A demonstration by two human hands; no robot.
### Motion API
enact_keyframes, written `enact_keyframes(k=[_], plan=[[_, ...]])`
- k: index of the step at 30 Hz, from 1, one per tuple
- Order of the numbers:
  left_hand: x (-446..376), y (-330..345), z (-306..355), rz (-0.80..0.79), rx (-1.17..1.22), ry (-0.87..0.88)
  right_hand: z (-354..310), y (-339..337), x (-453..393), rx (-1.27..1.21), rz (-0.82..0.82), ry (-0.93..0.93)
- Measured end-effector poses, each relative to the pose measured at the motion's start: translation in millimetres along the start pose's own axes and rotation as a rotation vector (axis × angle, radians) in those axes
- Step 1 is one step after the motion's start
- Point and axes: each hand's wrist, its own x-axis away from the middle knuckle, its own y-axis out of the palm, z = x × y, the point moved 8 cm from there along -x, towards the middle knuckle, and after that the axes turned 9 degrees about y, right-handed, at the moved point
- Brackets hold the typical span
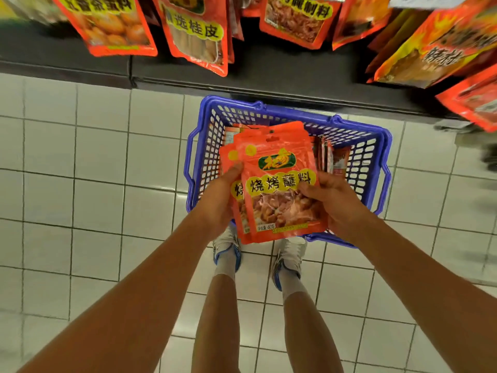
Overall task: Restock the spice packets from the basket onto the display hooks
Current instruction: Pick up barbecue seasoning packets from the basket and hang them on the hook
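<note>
A stack of orange-red spice packets [279, 181] with yellow labels is held above the blue plastic basket [360, 130], which stands on the floor. My left hand [220, 203] grips the stack's left edge, thumb on the front. My right hand [333, 203] grips the right edge. Inside the basket, a few more packets [330, 157] stand on edge at the right. Across the top of the view, other orange spice packets [199, 30] hang on the display.
The dark base of the shelf unit [269, 76] runs across behind the basket. White floor tiles [80, 184] surround it. My legs and white shoes [228, 254] stand just in front of the basket. More hanging packets [435, 49] crowd the upper right.
</note>
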Motion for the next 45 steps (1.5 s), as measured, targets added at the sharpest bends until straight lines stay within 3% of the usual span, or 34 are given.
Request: enact_keyframes(k=[2,6,13,21,36,45], plan=[[17,14,1,-0.019,0.131,-0.044,-1,2,17,-0.008,0.003,0.037],[52,26,24,0.031,0.068,0.064,-14,-1,55,-0.067,0.042,0.035],[137,57,99,-0.095,-0.059,0.225,-94,3,142,0.002,0.103,-0.212],[255,82,224,-0.046,-0.064,0.41,-215,10,278,-0.163,0.151,-0.43],[543,150,481,-0.156,-0.118,1.083,-449,74,600,-0.106,0.143,-0.999],[667,155,601,-0.182,-0.036,1.378,-552,107,747,-0.103,0.264,-1.329]])
